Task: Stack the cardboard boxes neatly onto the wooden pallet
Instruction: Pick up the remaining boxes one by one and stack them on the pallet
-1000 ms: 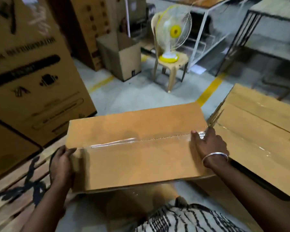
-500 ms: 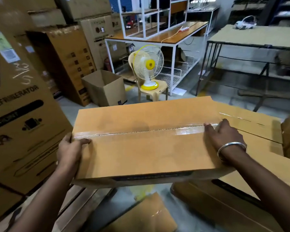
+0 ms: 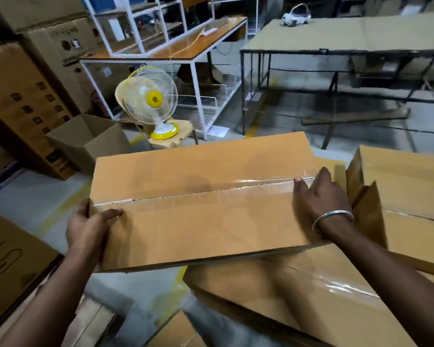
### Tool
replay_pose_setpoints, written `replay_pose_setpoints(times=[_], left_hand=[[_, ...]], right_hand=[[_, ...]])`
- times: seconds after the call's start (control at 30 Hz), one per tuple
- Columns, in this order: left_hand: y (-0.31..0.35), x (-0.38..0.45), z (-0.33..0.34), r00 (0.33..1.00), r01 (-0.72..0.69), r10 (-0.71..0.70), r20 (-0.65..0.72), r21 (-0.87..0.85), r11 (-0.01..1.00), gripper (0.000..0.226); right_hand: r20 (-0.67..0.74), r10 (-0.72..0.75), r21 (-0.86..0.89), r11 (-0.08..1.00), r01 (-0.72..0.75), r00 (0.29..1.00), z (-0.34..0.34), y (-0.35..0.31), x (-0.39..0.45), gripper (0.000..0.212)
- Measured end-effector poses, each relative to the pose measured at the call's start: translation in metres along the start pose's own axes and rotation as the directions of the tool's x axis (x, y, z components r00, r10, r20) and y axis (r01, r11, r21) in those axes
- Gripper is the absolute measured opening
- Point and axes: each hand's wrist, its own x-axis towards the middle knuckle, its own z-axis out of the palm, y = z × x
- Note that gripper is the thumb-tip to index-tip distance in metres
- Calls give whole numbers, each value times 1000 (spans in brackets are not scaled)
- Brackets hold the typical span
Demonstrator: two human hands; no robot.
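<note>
I hold a flat, taped cardboard box in the air in front of me, its top seam running left to right. My left hand grips its left end, thumb on top. My right hand, with a metal bangle at the wrist, grips the right end. Below it lies another taped box, and a third box stands at the right. A strip of the wooden pallet shows at the bottom left, mostly hidden by my left arm.
Tall printed cartons stand at the left. An open empty box sits on the floor behind. A fan rests on a plastic chair. A white-framed table and a dark-framed table stand further back.
The box has come up and towards me in both hands, and my view has tilted up from the floor and pallet to the room. Both grips are unchanged.
</note>
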Motion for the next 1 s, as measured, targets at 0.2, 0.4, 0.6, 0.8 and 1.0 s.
replay_pose_setpoints(times=[0.2, 0.4, 0.6, 0.8, 1.0], left_hand=[[26, -10, 104, 999, 33, -25, 37, -222, 974, 30], [53, -6, 170, 991, 6, 22, 130, -208, 978, 35], [68, 38, 241, 980, 35, -2, 199, -161, 986, 32], [83, 91, 316, 933, -27, 57, 355, -89, 996, 30], [52, 128, 380, 873, 37, 12, 487, -92, 995, 25]], right_hand=[[-2, -72, 128, 989, 71, 997, -32, 60, 64, 83], [-68, -51, 133, 989, 60, 996, -36, 94, 110, 62], [-70, 70, 76, 995, -65, 995, -35, 112, 145, 60], [-52, 255, -10, 967, -256, 966, -21, 125, 170, 43], [-117, 331, -96, 935, -342, 937, -1, 145, 188, 46]])
